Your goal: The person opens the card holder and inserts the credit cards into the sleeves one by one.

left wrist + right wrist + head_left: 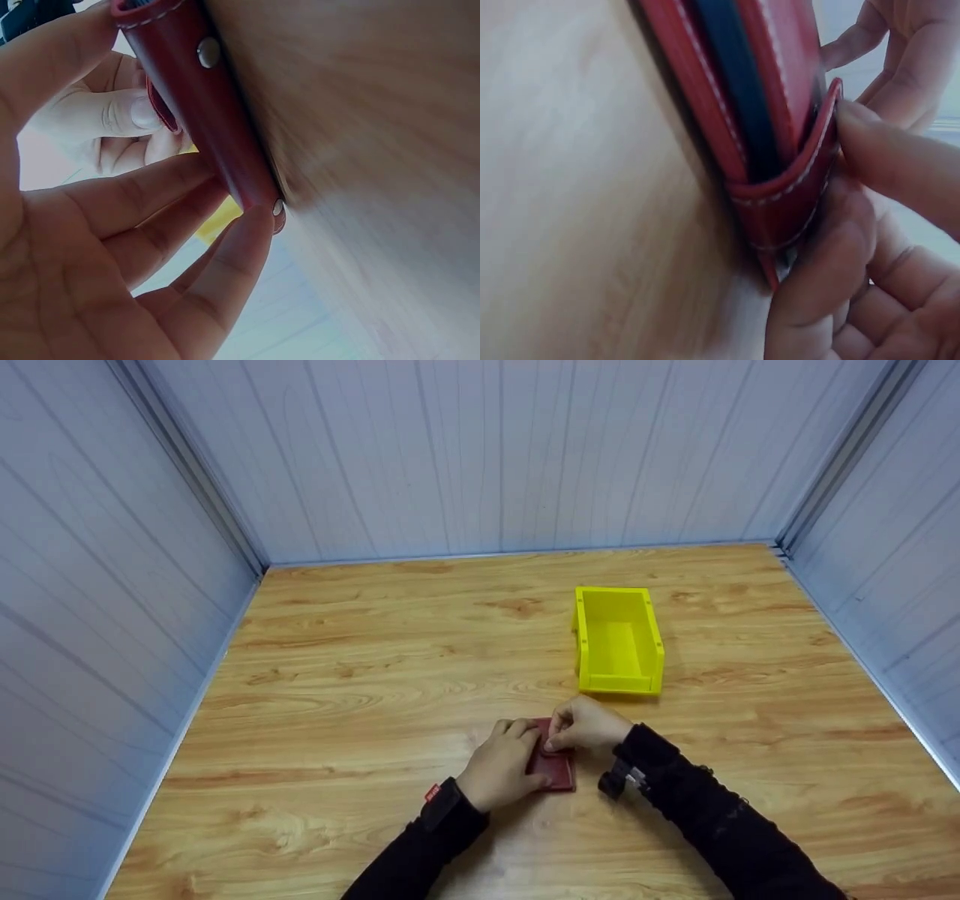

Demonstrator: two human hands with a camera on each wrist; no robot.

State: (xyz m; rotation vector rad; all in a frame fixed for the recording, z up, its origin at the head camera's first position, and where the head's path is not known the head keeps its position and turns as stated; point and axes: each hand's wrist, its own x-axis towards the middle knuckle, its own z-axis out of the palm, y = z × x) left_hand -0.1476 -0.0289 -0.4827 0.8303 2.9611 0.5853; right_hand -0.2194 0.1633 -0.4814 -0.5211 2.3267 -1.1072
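A dark red leather wallet [553, 774] with pale stitching lies on the table, partly covered by both hands. My left hand [501, 763] holds it from the left side, thumb at the near end and fingers toward the far end. In the left wrist view a round metal snap [208, 52] shows on its spine. My right hand [592, 725] pinches the wallet's strap [784, 214] between thumb and forefinger at the right side. Dark blue material [739, 82] shows between the leather covers in the right wrist view. Whether the strap is fastened cannot be seen.
A yellow plastic bin [619, 684] stands on the wood-grain table [337, 660], beyond the right hand. Pale panel walls [465, 457] close off the back and both sides. A small black device [613, 781] hangs at the right wrist.
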